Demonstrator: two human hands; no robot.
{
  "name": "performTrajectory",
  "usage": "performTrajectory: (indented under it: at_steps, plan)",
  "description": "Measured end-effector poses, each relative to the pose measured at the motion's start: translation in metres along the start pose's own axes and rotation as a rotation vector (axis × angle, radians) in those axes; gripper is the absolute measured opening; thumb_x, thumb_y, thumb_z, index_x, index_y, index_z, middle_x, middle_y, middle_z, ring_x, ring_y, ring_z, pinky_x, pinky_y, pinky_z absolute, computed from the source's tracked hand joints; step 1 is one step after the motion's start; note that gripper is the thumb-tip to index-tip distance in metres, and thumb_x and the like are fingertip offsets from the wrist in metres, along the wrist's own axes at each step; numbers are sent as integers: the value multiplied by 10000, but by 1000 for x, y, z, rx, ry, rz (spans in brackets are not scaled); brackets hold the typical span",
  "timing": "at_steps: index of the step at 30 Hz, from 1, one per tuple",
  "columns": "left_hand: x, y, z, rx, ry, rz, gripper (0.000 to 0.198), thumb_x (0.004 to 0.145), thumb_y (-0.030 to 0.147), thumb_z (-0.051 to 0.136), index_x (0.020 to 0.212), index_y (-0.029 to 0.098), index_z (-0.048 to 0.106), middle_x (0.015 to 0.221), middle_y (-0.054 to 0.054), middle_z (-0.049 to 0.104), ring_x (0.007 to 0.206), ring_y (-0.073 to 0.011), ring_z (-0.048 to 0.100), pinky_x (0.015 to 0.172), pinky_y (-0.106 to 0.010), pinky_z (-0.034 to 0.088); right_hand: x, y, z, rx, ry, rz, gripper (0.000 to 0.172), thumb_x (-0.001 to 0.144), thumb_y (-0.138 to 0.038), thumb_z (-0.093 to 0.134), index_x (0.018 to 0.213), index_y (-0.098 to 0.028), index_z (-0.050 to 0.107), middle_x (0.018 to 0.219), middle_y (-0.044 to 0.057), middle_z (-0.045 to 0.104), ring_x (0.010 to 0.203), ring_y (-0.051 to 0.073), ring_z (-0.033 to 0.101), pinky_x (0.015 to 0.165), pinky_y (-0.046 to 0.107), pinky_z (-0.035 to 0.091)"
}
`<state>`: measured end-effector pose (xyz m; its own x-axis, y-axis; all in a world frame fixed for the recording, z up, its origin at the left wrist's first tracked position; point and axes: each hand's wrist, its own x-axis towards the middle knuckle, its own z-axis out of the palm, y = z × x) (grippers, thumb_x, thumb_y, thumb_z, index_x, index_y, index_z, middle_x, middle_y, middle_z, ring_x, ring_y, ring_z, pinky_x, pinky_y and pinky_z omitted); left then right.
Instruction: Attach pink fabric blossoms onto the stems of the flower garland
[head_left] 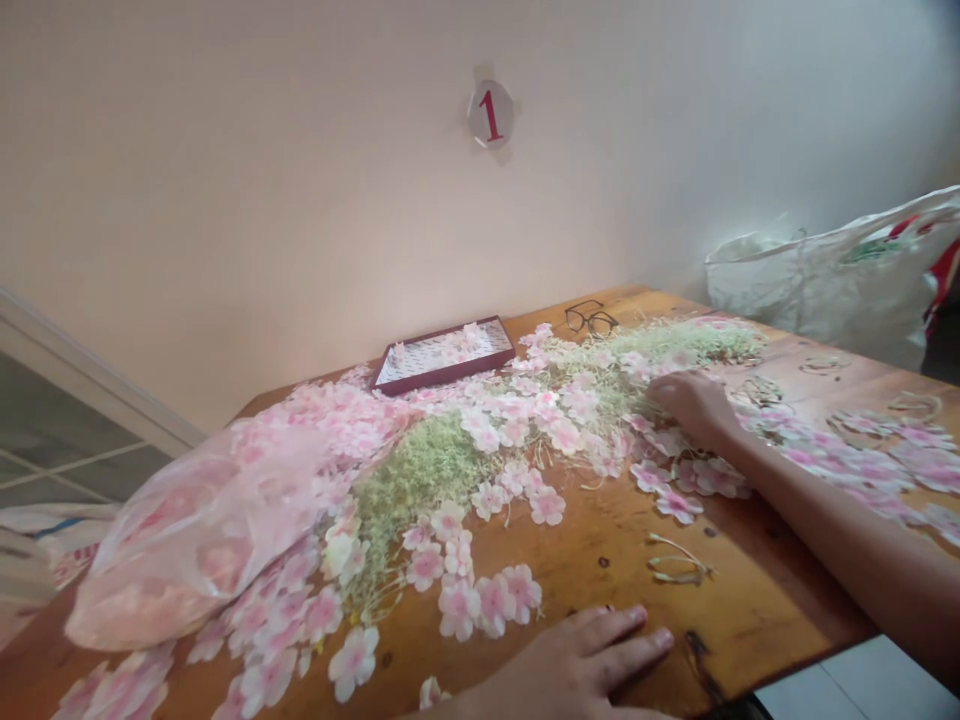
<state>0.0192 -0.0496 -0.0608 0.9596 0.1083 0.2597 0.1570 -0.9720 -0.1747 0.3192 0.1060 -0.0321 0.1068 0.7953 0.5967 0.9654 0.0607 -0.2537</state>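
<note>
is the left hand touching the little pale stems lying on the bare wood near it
Apart: the head view shows a strip of bare wooden table between the left hand and the pale stems.

Eyeglasses (pixel 590 320) near the far right corner of the wooden table (pixel 592 545), a round sign (pixel 491 114) on the wall (pixel 300 180).
On my feed the glasses have dark frames and lie by the far edge; the sign, taped above that edge, shows a red 1. Beyond the right edge I see a big white bag (pixel 821 290) with green and red patches, beyond the left a gridded panel (pixel 56 425) and a whitish sack (pixel 75 540). Pale floor tiles (pixel 862 685) show past the near right corner.
</note>
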Motion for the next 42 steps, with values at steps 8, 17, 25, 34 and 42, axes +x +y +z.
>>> performTrajectory:
  at_steps: [8,17,25,34,42]
  plan:
    - [0,1,0,-25,31,-15,381,829,348,348,1207,398,320,1328,13,292,1223,-175,237,924,-234,339,0,-9,-18,221,207,23,229,755,-365,488,753,-185,629,786,45,641,753,182,564,695,279,399]
    - [0,1,2,-20,26,-16,399,829,367,336,1224,397,286,1340,8,267,1226,-179,229,922,-237,336,1,-9,-18,472,174,103,165,683,-354,569,701,-195,607,886,49,614,783,186,577,658,292,452]
    - [1,2,3,-97,53,-67,381,832,348,321,1205,421,300,1340,30,268,1191,-162,304,914,-234,345,-25,-86,-29,717,-376,-628,136,732,-306,539,732,-191,612,881,52,608,875,153,530,784,316,413]
    - [2,-1,1,-169,-38,-54,350,835,318,314,1164,421,373,1343,57,258,1188,-160,310,944,-251,313,-27,-73,-24,605,-293,-338,221,792,-331,436,755,-175,588,756,51,623,679,144,559,630,266,429]
    - [5,0,-3,-179,33,-30,333,826,309,349,1143,357,434,1311,2,327,1197,-188,293,944,-261,316,16,-63,1,251,-299,-346,263,797,-195,372,957,-157,577,999,76,594,919,198,521,795,312,385]
